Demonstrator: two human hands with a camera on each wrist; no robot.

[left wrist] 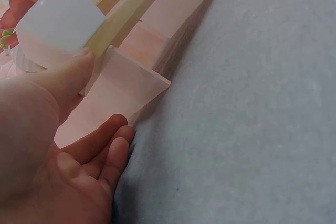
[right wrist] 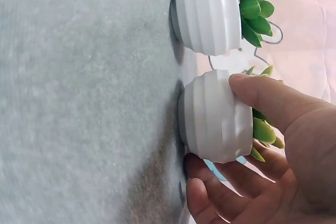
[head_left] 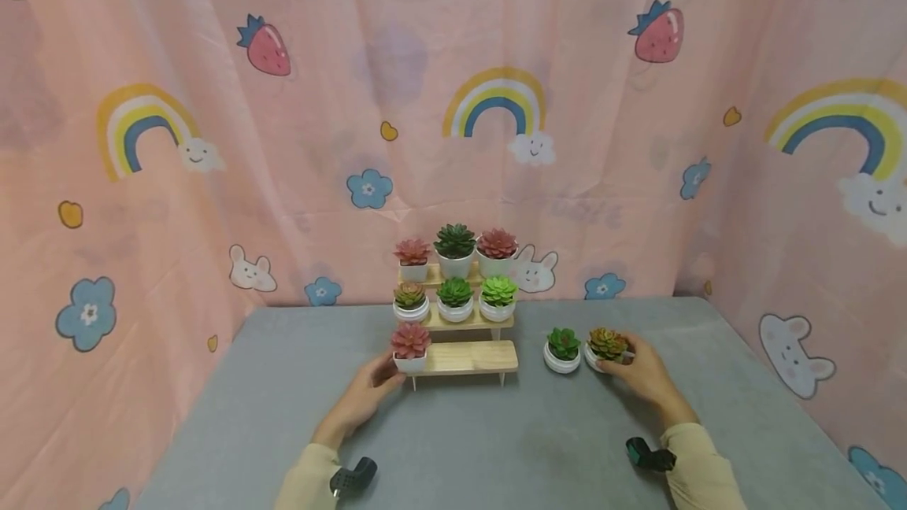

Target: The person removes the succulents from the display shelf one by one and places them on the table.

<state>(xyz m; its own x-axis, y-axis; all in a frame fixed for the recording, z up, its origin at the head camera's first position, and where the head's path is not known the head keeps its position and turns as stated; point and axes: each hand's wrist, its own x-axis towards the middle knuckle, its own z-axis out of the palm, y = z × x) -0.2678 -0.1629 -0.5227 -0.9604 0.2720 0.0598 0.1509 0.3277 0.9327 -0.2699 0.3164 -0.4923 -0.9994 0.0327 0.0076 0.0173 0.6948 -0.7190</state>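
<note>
In the head view, my left hand (head_left: 366,393) is at the left end of a tiered wooden display stand (head_left: 473,356). Its thumb (left wrist: 79,72) touches the lowest shelf's end beside a white pot (left wrist: 60,22) with a pink succulent (head_left: 410,341); the loosely bent fingers lie by a clear support leg (left wrist: 118,93). My right hand (head_left: 643,372) holds a ribbed white pot (right wrist: 215,119) with a yellow-green, red-tinged succulent (head_left: 605,343), thumb on one side and fingers on the other. Left of it stands another ribbed pot (right wrist: 207,14) with a green succulent (head_left: 563,343).
The middle shelf (head_left: 453,326) bears three potted succulents, one of them bright green (head_left: 499,290). On the top shelf (head_left: 464,275) are three more, with a dark green one (head_left: 455,241) in the centre. A patterned pink curtain (head_left: 298,156) hangs behind the grey table (head_left: 453,447).
</note>
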